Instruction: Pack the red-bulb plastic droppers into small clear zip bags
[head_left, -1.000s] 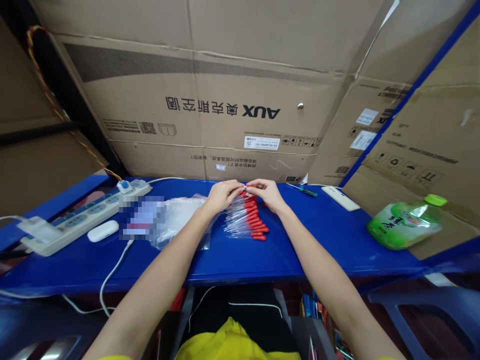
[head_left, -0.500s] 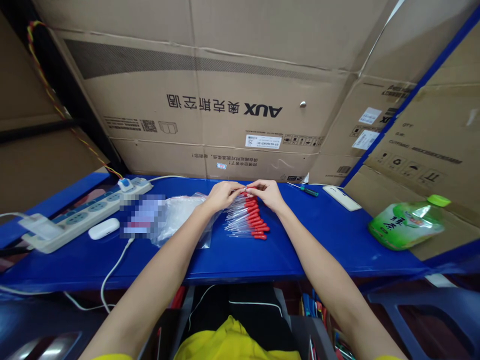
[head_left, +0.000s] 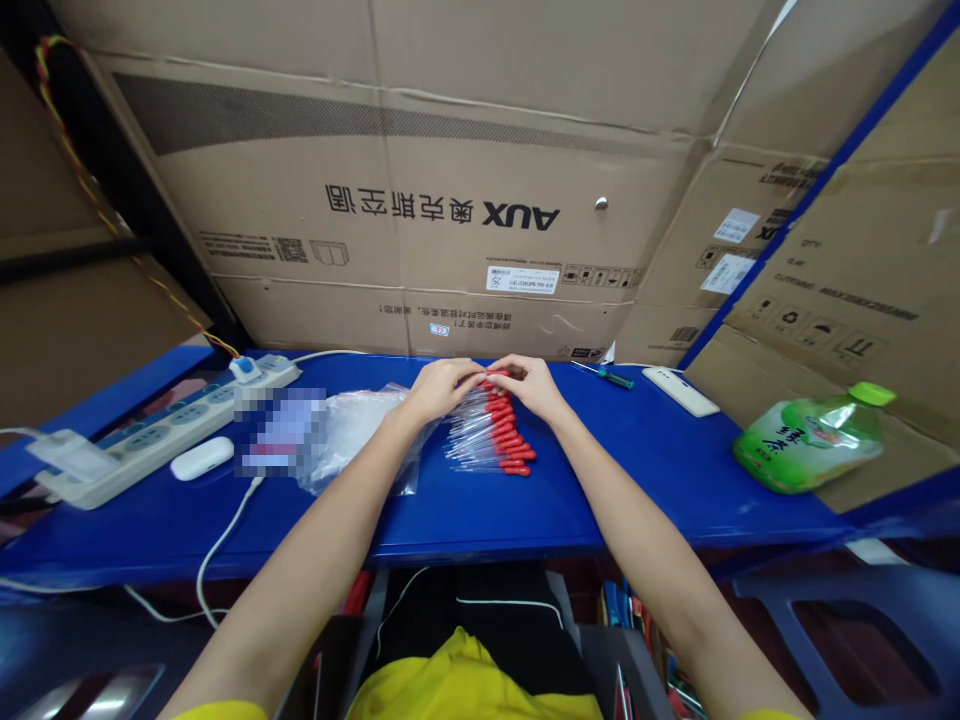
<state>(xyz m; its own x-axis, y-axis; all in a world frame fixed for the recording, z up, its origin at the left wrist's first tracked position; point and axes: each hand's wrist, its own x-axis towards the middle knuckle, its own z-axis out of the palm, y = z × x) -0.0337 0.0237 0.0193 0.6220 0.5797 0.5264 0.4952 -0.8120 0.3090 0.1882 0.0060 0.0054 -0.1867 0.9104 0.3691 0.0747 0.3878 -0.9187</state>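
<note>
On the blue table (head_left: 570,500) lies a row of several clear droppers with red bulbs (head_left: 499,440). My left hand (head_left: 439,387) and my right hand (head_left: 532,383) meet at the far end of that row. Both pinch one red-bulbed dropper (head_left: 495,374) between their fingertips, held level just above the others. To the left of the row, under my left forearm, lies a crumpled clear plastic bag (head_left: 360,432).
A white power strip (head_left: 161,432) with a plugged cable and a white earbud case (head_left: 201,458) sit at the left. A green bottle (head_left: 810,440) lies at the right, a white remote (head_left: 681,391) and a small screwdriver (head_left: 615,378) at the back. Cardboard boxes (head_left: 450,200) wall the rear.
The hands have stayed together at the far end of the row, lowering slightly toward the droppers. Nothing else on the table has moved.
</note>
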